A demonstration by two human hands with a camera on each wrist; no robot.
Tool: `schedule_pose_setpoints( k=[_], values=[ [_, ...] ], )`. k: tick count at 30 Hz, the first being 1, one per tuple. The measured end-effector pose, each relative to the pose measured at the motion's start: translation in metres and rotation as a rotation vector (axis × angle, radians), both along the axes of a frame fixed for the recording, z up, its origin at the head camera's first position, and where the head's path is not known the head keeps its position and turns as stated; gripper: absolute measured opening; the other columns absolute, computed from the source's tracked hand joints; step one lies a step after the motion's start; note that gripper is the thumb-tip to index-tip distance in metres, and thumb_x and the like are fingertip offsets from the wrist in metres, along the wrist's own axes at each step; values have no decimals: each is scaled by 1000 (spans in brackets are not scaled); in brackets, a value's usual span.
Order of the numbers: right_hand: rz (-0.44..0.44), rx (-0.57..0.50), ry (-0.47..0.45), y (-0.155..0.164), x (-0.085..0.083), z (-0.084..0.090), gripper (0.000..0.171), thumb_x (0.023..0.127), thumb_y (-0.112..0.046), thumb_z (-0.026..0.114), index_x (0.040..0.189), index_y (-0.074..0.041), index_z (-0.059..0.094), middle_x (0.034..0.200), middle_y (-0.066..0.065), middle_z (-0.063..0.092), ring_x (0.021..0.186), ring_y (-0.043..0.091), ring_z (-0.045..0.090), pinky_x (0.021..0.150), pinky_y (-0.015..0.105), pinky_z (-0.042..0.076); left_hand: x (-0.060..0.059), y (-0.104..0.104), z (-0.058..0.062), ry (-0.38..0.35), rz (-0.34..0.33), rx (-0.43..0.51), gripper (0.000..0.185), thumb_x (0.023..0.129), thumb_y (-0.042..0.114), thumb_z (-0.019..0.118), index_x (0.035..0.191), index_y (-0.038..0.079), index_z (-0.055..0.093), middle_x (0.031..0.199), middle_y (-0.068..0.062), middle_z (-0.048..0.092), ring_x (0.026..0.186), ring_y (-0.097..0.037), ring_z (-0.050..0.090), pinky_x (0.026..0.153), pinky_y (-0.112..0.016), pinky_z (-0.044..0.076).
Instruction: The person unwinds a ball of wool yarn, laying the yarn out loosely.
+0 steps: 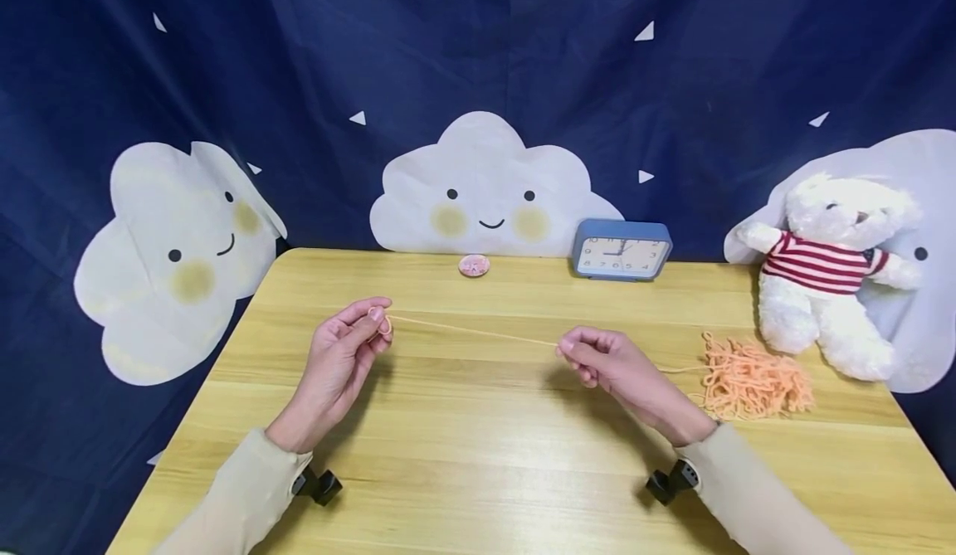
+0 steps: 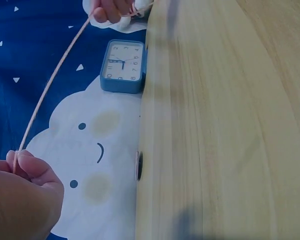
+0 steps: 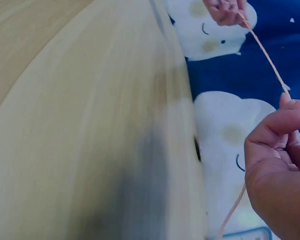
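Note:
A thin strand of peach yarn runs nearly straight between my two hands above the wooden table. At the left end, my left hand pinches it between thumb and fingers, and a small loop of yarn shows around the fingertips. My right hand pinches the strand farther along, thumb against the curled fingers. From there the yarn trails past the right wrist to a loose peach yarn heap on the table. In the right wrist view the trailing yarn hangs below the right hand.
A blue clock stands at the table's back edge, with a small pink oval object left of it. A white teddy bear in a striped top sits behind the yarn heap. Dark blue cloth with clouds hangs behind the wooden table.

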State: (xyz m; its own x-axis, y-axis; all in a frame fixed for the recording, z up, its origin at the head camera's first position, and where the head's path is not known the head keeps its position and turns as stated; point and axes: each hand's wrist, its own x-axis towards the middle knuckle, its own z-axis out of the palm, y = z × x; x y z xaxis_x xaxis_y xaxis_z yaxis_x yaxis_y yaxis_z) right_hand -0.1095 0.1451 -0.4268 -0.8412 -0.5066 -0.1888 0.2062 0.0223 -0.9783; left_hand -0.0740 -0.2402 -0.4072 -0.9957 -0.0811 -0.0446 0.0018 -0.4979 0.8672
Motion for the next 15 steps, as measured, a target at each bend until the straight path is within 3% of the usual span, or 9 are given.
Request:
schedule_pose_setpoints(
  k=[4,15],
  values=[
    [-61,-86,27,13,1,6,16,113,-15,60,106,-10,74,83,-4,57,70,8,49,61,20,42,2,-1,0,-1,-1,-40,15,109,-2,63,120,-5,73,89,-4,70,80,-12,67,69,-21,57],
    [-219,-248,0,50,1,22,19,114,-8,56,106,-5,73,85,-1,62,72,6,54,61,18,47,5,-2,0,41,-42,-65,18,109,-4,60,121,-5,73,90,-4,69,80,-12,64,69,-21,55]
  ],
)
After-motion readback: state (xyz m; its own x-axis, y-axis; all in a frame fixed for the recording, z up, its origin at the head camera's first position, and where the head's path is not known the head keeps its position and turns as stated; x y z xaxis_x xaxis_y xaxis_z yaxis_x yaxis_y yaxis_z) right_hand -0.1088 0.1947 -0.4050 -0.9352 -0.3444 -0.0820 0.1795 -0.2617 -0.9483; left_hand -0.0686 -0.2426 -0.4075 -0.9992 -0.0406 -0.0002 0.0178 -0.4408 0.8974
